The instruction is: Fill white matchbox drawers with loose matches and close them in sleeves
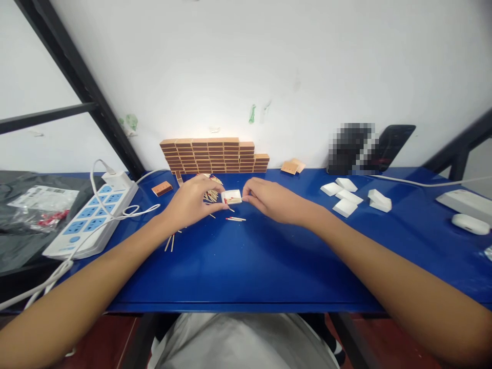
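A small white matchbox tray (231, 197) with red-tipped matches in it lies on the blue table (246, 266). My left hand (191, 201) pinches its left side, fingers curled. My right hand (271, 200) grips its right end with closed fingers. A heap of loose matches (211, 193) lies just behind my left hand. Two or three single matches (236, 219) lie in front of the tray, and others (170, 242) near my left wrist.
A stacked wall of brown matchboxes (214, 155) stands against the white wall. Single brown boxes (162, 188) (292, 166) lie beside it. White inner trays (348, 197) lie at right. A power strip (93, 218) with cables is left; a white mouse (470, 224) is right.
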A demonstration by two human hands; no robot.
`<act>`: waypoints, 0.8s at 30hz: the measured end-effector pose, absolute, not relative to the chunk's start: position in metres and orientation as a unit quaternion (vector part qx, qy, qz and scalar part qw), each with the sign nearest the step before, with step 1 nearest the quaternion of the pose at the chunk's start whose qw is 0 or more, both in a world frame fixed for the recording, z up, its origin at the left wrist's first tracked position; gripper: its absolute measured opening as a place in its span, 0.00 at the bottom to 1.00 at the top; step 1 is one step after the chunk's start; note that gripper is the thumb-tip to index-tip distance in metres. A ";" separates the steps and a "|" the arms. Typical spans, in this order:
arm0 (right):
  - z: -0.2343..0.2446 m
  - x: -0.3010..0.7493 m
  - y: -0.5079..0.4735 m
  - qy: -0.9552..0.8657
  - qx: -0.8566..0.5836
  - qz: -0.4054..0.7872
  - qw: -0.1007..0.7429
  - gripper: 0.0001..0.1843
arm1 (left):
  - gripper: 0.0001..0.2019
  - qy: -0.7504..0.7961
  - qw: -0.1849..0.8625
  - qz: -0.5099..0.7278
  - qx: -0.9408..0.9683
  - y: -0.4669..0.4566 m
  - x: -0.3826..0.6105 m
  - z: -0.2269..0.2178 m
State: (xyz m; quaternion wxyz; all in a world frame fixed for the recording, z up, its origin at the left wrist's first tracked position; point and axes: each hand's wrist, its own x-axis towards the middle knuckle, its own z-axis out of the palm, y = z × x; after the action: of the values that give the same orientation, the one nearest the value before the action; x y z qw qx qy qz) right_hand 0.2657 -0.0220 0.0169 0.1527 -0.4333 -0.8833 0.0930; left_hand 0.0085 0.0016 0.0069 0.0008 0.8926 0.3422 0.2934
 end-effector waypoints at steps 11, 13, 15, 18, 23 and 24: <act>0.006 0.253 -0.024 -0.890 -0.435 -0.020 0.134 0.09 | 0.13 0.324 0.063 0.297 0.896 -0.007 0.014 0.013; 0.007 0.253 -0.024 -0.889 -0.438 -0.030 0.129 0.09 | 0.13 0.321 0.059 0.294 0.898 -0.005 0.013 0.011; 0.008 0.253 -0.025 -0.889 -0.440 -0.035 0.123 0.10 | 0.13 0.319 0.052 0.292 0.900 -0.004 0.013 0.009; 0.008 0.252 -0.027 -0.887 -0.445 -0.043 0.114 0.11 | 0.13 0.314 0.045 0.290 0.903 -0.003 0.012 0.007; 0.008 0.251 -0.028 -0.892 -0.433 -0.030 0.122 0.10 | 0.13 0.314 0.040 0.289 0.903 -0.004 0.012 0.007; 0.009 0.251 -0.028 -0.892 -0.433 -0.025 0.127 0.10 | 0.13 0.320 0.036 0.289 0.902 -0.003 0.012 0.008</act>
State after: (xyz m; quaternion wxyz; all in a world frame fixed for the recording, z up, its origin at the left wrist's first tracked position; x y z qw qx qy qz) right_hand 0.2511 -0.0279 0.0088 0.1272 -0.4325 -0.8922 -0.0251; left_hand 0.0122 -0.0034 0.0075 0.0359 0.9017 0.3197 0.2888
